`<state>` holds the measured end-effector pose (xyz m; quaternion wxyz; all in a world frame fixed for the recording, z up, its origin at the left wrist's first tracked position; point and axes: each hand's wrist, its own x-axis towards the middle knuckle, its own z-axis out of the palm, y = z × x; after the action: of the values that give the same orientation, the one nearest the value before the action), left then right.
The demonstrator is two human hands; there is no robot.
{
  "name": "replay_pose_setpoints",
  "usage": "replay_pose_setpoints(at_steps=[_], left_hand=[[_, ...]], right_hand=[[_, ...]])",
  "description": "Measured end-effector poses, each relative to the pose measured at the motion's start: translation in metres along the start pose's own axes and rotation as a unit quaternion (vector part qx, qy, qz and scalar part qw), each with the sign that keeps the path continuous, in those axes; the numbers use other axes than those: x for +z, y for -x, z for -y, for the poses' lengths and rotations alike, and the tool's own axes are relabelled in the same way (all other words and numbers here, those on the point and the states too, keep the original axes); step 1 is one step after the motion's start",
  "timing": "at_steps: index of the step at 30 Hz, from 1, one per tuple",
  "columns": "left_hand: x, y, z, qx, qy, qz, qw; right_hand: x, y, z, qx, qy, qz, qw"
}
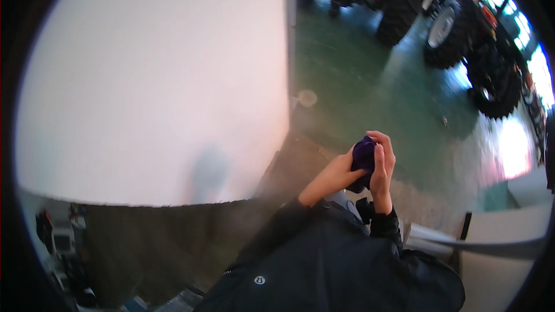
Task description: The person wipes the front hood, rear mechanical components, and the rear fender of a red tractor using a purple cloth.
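A crumpled dark purple cloth is bunched up between my two hands in front of my body. My left hand grips it from the left side, its thumb lying along the lower part. From the right, my right hand closes round the same cloth, with fingers curled over the top. Both forearms are in black sleeves. The cloth's far side and some fingertips are hidden.
A large white panel stands at the left, its lower edge above a brown floor area. Tractors with big treaded tyres stand on the green floor ahead. White panels or furniture are at the lower right.
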<state>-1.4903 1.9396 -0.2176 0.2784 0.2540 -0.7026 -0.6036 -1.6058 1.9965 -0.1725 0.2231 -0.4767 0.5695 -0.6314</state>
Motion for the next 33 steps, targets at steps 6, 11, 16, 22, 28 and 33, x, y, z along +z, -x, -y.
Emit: replay_pose_setpoints(at_steps=[6, 11, 16, 22, 28, 33], left_hand=[[0.067, -0.093, 0.029, -0.046, -0.068, 0.153, 0.985], [0.084, -0.177, 0.130, -0.175, -0.182, 0.027, 0.967], [0.025, -0.155, 0.321, -0.291, -0.288, -0.041, 0.911], [0.011, -0.027, 0.344, -0.482, -0.415, 0.301, 0.711], [0.060, -0.116, 0.334, -0.594, -0.401, 0.252, 0.650], [0.133, -0.299, 0.363, -0.555, -0.432, 0.232, 0.672]], right_hand=[[-0.112, -0.029, -0.047, 0.056, 0.138, -0.051, 0.988], [-0.230, -0.031, -0.099, 0.264, 0.305, 0.130, 0.906], [-0.340, -0.043, -0.159, 0.355, 0.467, 0.236, 0.774], [-0.419, -0.092, -0.208, 0.302, 0.428, 0.160, 0.837], [-0.483, -0.196, -0.266, 0.360, 0.366, 0.153, 0.845], [-0.570, -0.277, -0.341, 0.346, 0.314, 0.140, 0.873]])
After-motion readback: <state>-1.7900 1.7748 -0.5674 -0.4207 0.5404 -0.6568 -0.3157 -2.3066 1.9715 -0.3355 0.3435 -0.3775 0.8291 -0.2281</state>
